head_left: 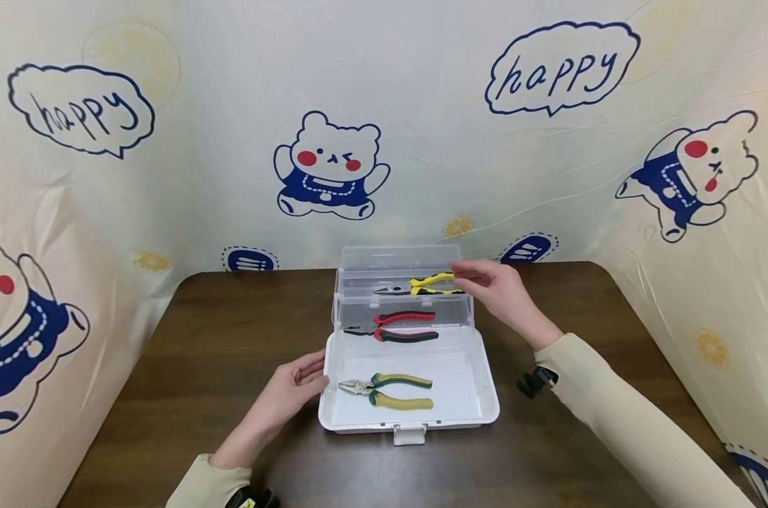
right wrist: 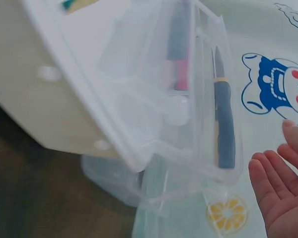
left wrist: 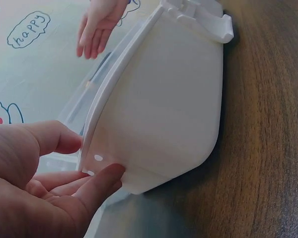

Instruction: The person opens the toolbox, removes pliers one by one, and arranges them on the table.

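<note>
A white toolbox with a clear folding tray and lid stands open on the table. My left hand holds its left side; in the left wrist view the thumb is at the rim and the fingertips lie against the outer wall. Long-nose pliers with yellow-black handles lie in the upper clear tray. My right hand is beside their handle ends, and the right wrist view shows its fingers spread and apart from the pliers. Red-black pliers lie in the middle tray, green-yellow pliers in the white bottom.
The toolbox has a white latch at its front, hanging over the brown wooden table. A pale curtain printed with cartoon bears surrounds the table's back and sides, close behind the raised lid.
</note>
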A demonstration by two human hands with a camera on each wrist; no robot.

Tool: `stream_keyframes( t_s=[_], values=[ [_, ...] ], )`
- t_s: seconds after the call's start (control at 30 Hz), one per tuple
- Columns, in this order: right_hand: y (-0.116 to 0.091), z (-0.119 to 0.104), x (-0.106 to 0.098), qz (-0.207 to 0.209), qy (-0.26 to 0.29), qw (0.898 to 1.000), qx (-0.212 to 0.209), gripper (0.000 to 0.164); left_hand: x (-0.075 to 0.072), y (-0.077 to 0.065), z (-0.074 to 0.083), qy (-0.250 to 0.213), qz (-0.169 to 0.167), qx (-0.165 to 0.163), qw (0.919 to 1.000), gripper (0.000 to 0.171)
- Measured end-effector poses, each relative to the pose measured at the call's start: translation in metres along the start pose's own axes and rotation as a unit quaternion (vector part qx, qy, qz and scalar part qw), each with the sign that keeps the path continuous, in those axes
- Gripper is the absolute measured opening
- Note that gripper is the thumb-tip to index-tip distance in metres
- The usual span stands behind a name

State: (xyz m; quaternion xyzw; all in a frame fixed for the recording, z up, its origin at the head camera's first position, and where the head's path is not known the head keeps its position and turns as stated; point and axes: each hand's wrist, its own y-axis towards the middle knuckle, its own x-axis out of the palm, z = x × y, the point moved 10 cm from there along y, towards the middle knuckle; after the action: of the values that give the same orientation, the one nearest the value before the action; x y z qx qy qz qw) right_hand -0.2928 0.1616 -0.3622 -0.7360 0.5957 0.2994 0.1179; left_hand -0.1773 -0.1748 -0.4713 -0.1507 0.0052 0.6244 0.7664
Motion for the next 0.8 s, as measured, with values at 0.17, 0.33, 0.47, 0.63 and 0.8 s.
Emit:
stream_keyframes(
  t_s=[0.17, 0.33, 0.47, 0.63, 0.8],
  values=[
    [0.019, -0.011, 0.017, -0.033, -0.055, 0.998, -0.022, 0.037, 0.001, -0.002, -0.002, -0.014, -0.003, 0.01, 0.9999, 0.054],
    [0.03, -0.012, 0.031, -0.058, -0.102, 0.992, -0.036, 0.037, 0.001, -0.001, -0.001, -0.016, 0.0, 0.015, 0.9998, 0.053],
    [0.035, -0.01, 0.038, -0.071, -0.132, 0.988, -0.038, 0.033, 0.0, -0.001, -0.002, -0.018, 0.01, 0.009, 0.9998, 0.053],
    [0.042, -0.003, 0.045, -0.093, -0.141, 0.985, -0.026, 0.031, 0.0, -0.002, -0.002, -0.024, 0.01, 0.011, 0.9996, 0.052],
    [0.046, -0.006, 0.048, -0.091, -0.153, 0.984, -0.028, 0.032, 0.001, -0.002, 0.0, -0.028, 0.006, 0.014, 0.9995, 0.052]
  ],
)
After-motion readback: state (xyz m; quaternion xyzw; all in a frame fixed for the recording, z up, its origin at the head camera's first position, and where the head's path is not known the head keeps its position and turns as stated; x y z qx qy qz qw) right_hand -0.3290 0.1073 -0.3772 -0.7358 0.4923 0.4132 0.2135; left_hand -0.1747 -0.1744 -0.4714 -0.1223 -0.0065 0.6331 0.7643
